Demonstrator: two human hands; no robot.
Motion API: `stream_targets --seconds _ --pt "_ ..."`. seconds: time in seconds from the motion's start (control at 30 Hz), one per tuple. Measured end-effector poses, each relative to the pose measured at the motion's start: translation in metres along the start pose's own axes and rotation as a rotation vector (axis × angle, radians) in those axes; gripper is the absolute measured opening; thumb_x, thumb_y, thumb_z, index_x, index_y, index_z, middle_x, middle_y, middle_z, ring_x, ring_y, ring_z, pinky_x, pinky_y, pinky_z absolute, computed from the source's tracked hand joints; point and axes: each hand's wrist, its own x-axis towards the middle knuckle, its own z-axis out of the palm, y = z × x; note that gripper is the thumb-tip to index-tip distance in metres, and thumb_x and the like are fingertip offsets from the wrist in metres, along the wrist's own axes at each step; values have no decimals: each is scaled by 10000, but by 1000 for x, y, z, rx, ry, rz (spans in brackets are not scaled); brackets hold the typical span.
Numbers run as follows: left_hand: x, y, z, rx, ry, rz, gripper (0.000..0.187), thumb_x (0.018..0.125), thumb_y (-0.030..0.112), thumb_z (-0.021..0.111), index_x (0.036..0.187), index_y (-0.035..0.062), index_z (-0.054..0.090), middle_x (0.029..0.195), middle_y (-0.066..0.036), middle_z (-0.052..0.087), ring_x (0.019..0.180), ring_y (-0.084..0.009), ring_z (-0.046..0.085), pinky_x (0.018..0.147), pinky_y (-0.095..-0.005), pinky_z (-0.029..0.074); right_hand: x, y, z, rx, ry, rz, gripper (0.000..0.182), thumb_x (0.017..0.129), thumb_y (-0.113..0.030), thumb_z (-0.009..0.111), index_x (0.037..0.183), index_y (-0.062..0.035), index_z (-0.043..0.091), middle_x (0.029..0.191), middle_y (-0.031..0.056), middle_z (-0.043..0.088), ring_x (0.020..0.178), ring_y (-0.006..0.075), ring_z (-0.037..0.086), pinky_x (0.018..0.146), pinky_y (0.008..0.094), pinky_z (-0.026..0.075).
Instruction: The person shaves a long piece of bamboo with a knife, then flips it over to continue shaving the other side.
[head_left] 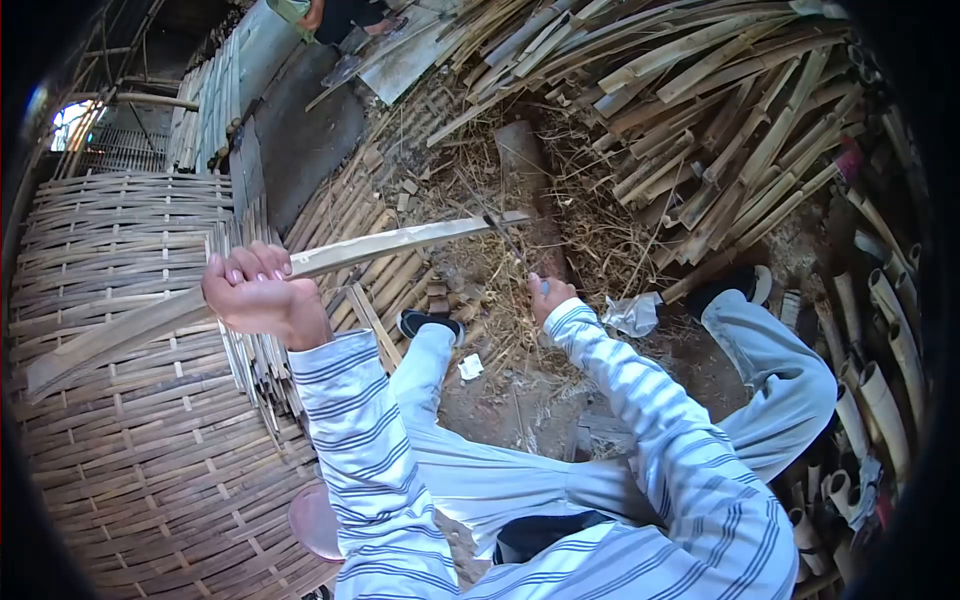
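Note:
My left hand is closed around a long split bamboo strip, which slants from the lower left up to the middle of the view. In my right hand is the handle of a knife. Its narrow dark blade points up and left and crosses the bamboo strip near the far end. That end overlaps a brown wooden log lying on the ground between my feet. Pale shavings are scattered around the log.
Split bamboo pieces are heaped at the upper right. A woven bamboo mat covers the left side, with thin strips along its edge. Bamboo tubes stand at the right. Another person's hand shows at the top.

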Motion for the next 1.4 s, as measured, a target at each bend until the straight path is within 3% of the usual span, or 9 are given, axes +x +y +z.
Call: stream_targets --seconds 0.5,0.63,0.67,0.77,0.8,0.97,1.13,1.23,1.4 --pt "-11 -1 7 -36 -50 9 318 855 170 371 573 154 224 430 17 207 359 -91 169 360 -253 160 -36 -76 -65 101 -91 -163 446 897 -413 457 797 -2 598 651 262 578 683 454 590 621 496 476" --pt "-12 5 4 -37 -50 -19 316 852 162 367 576 158 215 431 15 204 356 -89 165 356 -255 150 -3 5 13 84 -57 -102 478 899 -445 430 876 -4 614 720 271 598 760 452 592 712 500 473" --pt "-13 4 1 -34 -22 -21 314 849 160 368 575 160 214 431 16 202 355 -88 163 354 -256 146 4 19 14 65 -75 115 537 909 -472 380 909 6 626 774 278 605 832 450 581 773 496 457" --pt "-9 2 6 0 29 17 302 843 171 348 573 163 211 434 24 185 351 -86 155 348 -260 135 1 -27 -25 -1 -189 104 556 908 -476 381 872 15 641 770 279 604 831 449 580 753 494 456" --pt "-11 2 -1 25 -5 29 300 843 176 342 573 164 211 435 25 182 352 -86 153 349 -259 136 -16 -29 -24 -18 101 -98 515 897 -449 433 805 18 631 717 260 603 743 449 590 686 484 477" --pt "-18 4 3 24 -41 4 301 843 188 333 568 172 209 435 20 172 356 -89 143 363 -257 144 -40 -81 -66 237 -200 -179 426 885 -398 494 825 6 612 632 228 592 632 448 585 603 473 493" --pt "-9 4 -8 10 44 -5 297 827 186 347 570 174 200 430 19 166 356 -92 151 371 -261 161 15 -16 0 -130 -146 90 534 906 -481 405 907 16 602 943 248 619 742 438 592 657 461 509" --pt "-17 3 -5 24 0 37 300 832 185 334 567 176 194 432 21 161 362 -92 149 373 -263 161 0 -37 -5 115 -184 -154 578 871 -564 426 981 -29 614 813 300 610 833 493 587 744 523 484" --pt "-16 3 0 32 -55 1 314 831 176 331 558 182 176 433 20 157 362 -93 148 371 -258 162 -30 -83 -53 132 -168 -69 522 873 -497 476 904 6 615 704 280 604 740 449 613 656 492 495"
